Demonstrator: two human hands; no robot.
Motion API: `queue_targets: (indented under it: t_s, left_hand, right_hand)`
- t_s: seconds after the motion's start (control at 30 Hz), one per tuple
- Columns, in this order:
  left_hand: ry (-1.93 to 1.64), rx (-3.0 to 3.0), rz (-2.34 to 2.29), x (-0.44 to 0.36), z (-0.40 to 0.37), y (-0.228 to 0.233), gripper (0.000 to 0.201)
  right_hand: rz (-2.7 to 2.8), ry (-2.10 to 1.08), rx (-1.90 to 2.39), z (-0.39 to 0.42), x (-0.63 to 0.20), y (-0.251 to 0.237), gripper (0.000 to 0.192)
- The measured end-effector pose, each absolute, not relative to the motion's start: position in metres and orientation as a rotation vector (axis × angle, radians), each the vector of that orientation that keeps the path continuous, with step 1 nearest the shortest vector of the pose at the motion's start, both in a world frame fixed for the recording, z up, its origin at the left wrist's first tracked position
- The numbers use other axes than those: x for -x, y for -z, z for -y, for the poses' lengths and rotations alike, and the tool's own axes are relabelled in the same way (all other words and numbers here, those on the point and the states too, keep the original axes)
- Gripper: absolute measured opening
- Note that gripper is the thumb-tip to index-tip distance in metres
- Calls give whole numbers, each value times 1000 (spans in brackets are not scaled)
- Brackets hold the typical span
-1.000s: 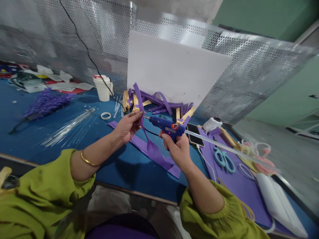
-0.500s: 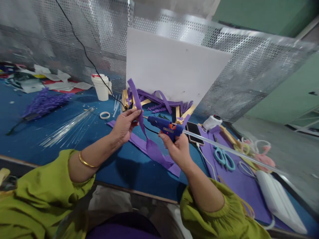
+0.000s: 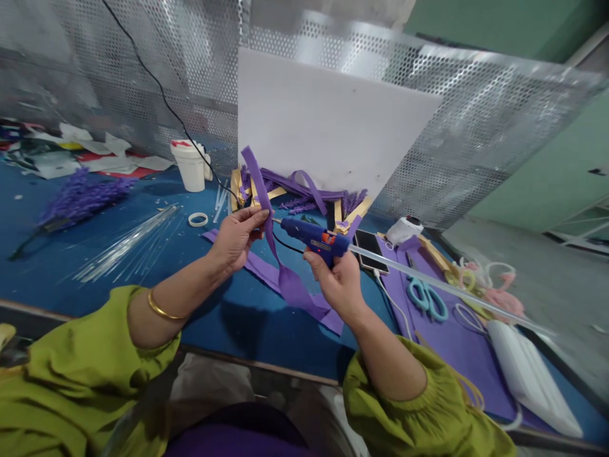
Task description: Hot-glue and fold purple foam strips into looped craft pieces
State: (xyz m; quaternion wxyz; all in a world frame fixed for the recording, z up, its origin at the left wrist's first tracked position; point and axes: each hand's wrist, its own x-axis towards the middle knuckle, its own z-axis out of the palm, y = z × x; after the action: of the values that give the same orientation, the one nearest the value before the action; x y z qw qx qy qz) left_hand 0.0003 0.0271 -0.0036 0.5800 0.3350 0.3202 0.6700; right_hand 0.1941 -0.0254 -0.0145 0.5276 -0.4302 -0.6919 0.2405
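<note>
We record one blue table (image 3: 290, 346), mid-frame. On it we list: purple flowers (image 3: 85, 195), left; white cup (image 3: 191, 170), upper left.

The hot-glue gun (image 3: 311, 237) is smooth plastic, its glue stick (image 3: 380, 259) glossy and translucent. The purple strip (image 3: 294, 287) looks like matt felt, the perforated panel (image 3: 207, 76) shiny metal.

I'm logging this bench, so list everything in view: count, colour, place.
Glue gun: one, blue, centre
Held strip: one, purple, centre
Table: one, blue, beneath
Cup: one, white, back left
Ring: one, white, left
Rods: many, clear, left
Flower bunch: one, purple, left
Scraps: several, mixed, left
Board: one, white, back
Phone: one, black, right
Scissors: one, teal, right
Bracelet: one, gold, left
Sleeves: two, green, foreground
Left hand: one, bare, holding strip
Right hand: one, bare, holding glue gun
</note>
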Motion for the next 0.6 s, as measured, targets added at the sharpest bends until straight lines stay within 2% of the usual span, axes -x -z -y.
queue_targets:
  t_s: [0.6]
  left_hand:
    - [-1548,-837,-706,-2,-26,8,29]
  right_hand:
    - [1696,-438,1017,23,-197,17,32]
